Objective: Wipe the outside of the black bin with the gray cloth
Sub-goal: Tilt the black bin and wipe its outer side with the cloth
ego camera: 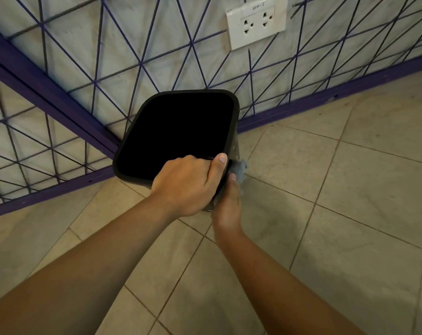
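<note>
The black bin (142, 122) stands on the tiled floor in a corner, its dark open mouth facing up at me. My left hand (188, 184) grips its near rim, thumb lying along the rim's right corner. Just below and to the right, my right hand (228, 204) presses the gray cloth (240, 169) against the bin's outer right side near the front corner. Only a bunched part of the cloth shows beyond my fingers; the bin's outer walls are mostly hidden from this angle.
A purple metal grid fence (84, 93) runs along the marbled wall behind and left of the bin. A white double wall socket (254, 24) sits above it. Beige floor tiles (338, 189) spread to the right and toward me.
</note>
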Motion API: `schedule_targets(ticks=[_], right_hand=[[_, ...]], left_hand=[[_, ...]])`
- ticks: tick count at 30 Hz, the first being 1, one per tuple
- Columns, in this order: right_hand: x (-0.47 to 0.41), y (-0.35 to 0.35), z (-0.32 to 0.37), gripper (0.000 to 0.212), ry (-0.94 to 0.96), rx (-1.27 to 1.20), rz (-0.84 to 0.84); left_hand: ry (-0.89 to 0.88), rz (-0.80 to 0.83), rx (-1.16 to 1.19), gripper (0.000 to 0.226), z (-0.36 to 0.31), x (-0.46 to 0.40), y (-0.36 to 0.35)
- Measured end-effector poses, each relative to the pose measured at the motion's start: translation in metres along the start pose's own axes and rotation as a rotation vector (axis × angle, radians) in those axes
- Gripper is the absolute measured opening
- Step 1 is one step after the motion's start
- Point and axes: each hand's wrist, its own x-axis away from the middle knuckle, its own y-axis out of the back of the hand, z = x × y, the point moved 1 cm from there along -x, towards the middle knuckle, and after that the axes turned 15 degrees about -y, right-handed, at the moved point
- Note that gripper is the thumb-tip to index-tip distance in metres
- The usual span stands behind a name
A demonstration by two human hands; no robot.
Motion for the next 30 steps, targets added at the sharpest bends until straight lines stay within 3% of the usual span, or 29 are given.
schedule_targets(ticks=[4,8,13,18,22,26,30], right_hand=[[-0.011,0.012,0.003,0.052,-0.143,0.007,-0.050],[-0.002,-0.001,0.011,0.049,-0.057,0.012,-0.047],[-0.010,0.010,0.012,0.051,-0.203,-0.042,-0.059],[0.002,-0.003,-0.005,0.046,-0.082,0.031,-0.063],[-0.016,0.018,0.002,0.054,-0.204,0.075,-0.089],[-0.012,0.036,0.008,0.066,-0.333,-0.028,-0.093],[-0.003,0.054,0.004,0.063,-0.308,-0.184,-0.083]], left_hand=[[-0.014,-0.001,-0.022,0.057,-0.001,0.002,-0.003],[-0.009,-0.002,0.027,0.058,0.002,0.001,-0.001],[-0.019,-0.003,0.024,0.057,0.002,0.002,-0.003],[-0.022,-0.001,0.026,0.057,0.005,0.001,-0.002],[-0.018,0.003,0.043,0.059,0.003,0.005,-0.003],[-0.022,0.074,0.125,0.061,0.008,0.014,0.000],[-0.010,0.273,0.205,0.077,0.012,0.018,0.009]])
